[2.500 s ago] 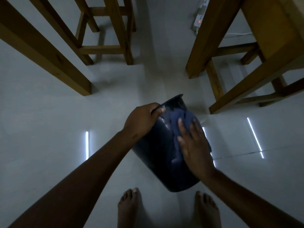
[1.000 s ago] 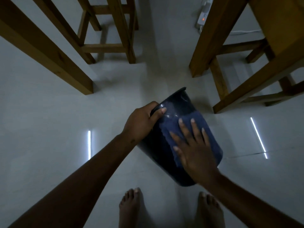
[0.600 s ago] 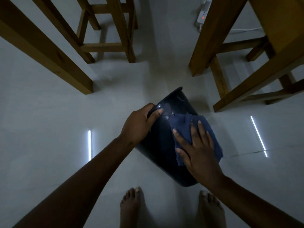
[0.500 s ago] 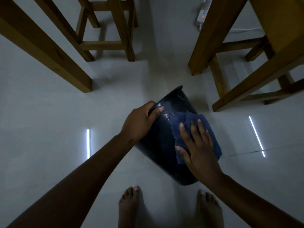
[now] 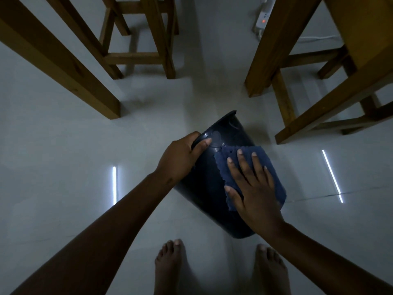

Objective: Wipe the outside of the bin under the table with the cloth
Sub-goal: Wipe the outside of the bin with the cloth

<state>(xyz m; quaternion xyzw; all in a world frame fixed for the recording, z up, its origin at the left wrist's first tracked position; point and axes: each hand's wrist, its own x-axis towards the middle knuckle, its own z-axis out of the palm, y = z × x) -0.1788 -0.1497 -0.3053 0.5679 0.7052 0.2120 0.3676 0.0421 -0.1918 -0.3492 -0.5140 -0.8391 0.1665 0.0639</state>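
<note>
A dark navy plastic bin (image 5: 204, 184) is tilted over the pale floor, its rim pointing away from me and its base near my feet. My left hand (image 5: 180, 158) grips the near-left part of the rim, thumb on the outer wall. A blue cloth (image 5: 229, 158) with a zigzag edge lies spread flat on the bin's upper right side. My right hand (image 5: 253, 188) presses down on the cloth with fingers splayed, covering most of it.
Wooden table legs (image 5: 63, 62) and a stool frame (image 5: 148, 50) stand at the left and back. More wooden legs and rails (image 5: 297, 81) crowd the right. A white power strip (image 5: 263, 20) with a red light lies on the floor behind. My bare feet (image 5: 170, 267) are below the bin.
My right hand has flattened and spread the cloth, which was bunched half a second ago, and slid it slightly down the bin's side. My left hand keeps its hold on the rim.
</note>
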